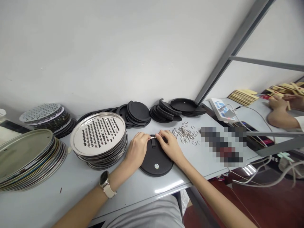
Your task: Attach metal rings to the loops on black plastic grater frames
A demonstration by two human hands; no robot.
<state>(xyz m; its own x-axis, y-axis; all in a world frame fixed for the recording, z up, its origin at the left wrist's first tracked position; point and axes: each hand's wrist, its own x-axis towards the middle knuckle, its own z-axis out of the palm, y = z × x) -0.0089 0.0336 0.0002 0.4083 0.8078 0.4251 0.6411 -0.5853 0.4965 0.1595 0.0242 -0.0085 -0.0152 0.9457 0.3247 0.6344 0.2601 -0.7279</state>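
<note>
A round black lid point(155, 160) lies flat on the grey table point(78, 190) in front of me, with a small white sticker near its front edge. My left hand point(137, 148) rests on its left rim, fingers pinched at the lid's tab. My right hand point(169, 145) comes in from the right, fingers closed. Between the two hands a small metal ring point(153, 137) is held at the tab. A loose pile of metal rings point(186, 134) lies just right of my right hand.
A stack of perforated steel discs point(99, 137) stands left of the lid, with plain metal trays point(28, 158) further left. Black lids point(152, 112) line the wall. Another person's hands point(282, 109) work at the far right near wooden pieces point(243, 96). A grey steel brace point(228, 53) rises at right.
</note>
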